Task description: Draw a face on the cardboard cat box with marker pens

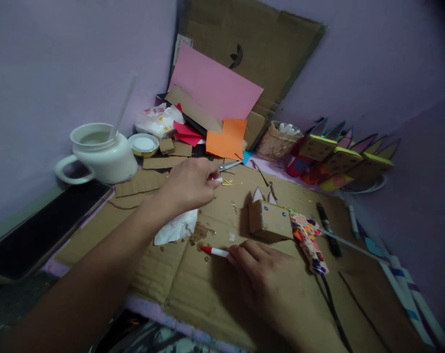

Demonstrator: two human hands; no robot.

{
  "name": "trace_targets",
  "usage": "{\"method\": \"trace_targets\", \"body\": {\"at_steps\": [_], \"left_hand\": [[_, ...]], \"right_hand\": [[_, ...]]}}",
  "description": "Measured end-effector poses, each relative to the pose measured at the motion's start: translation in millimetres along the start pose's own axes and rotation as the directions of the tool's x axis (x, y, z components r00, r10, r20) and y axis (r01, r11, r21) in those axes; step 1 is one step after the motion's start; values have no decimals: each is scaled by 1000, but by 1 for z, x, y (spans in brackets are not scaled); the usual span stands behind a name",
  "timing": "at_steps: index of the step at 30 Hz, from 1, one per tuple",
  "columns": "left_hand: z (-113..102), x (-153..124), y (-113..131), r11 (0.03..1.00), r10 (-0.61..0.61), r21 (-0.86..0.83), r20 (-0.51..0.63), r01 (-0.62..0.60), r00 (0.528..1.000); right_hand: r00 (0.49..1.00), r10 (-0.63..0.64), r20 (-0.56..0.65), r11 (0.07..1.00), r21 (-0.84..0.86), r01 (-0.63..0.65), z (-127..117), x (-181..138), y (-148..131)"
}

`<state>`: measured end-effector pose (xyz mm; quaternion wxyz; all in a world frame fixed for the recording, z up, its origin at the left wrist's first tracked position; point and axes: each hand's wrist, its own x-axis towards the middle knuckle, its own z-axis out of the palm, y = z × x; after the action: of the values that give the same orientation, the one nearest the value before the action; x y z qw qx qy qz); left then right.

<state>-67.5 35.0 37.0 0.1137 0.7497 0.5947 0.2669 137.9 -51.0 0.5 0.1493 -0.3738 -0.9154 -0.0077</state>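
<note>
My left hand [193, 182] reaches over the middle of the cardboard mat, fingers closed in a pinch. A small white piece [217, 180] pokes out at its fingertips; its kind is unclear. Right beside the knuckles lie scissors [230, 165], blades pointing right, handles hidden behind the hand. My right hand [268, 277] rests low on the mat, closed around a white marker [219, 252] whose red end points left. Above that hand stands a small cardboard box head [269, 220] with eyes and pointed ears, beside a colourfully patterned glue gun [310, 240].
A white pot [107, 164] and a phone [42, 230] are at left. Orange paper [226, 139], a pink sheet [215, 83] and cardboard scraps are piled behind. A basket [277, 142] and finished box figures [340, 157] line the back right. White tissue [178, 228] lies near glue spots.
</note>
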Motion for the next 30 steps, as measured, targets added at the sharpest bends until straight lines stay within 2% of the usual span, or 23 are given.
{"method": "trace_targets", "body": {"at_steps": [5, 14, 21, 30], "left_hand": [[1, -1, 0, 1000, 10, 27, -1, -10, 1000], [1, -1, 0, 1000, 2, 18, -13, -2, 1000], [2, 0, -2, 1000, 16, -1, -34, -16, 999], [5, 2, -2, 999, 9, 35, -12, -8, 1000]], "right_hand": [[999, 23, 24, 999, 42, -24, -2, 1, -1], [995, 88, -44, 990, 114, -82, 5, -5, 3], [995, 92, -43, 933, 353, -71, -6, -18, 8], [989, 124, -85, 936, 341, -88, 6, -25, 5]]}}
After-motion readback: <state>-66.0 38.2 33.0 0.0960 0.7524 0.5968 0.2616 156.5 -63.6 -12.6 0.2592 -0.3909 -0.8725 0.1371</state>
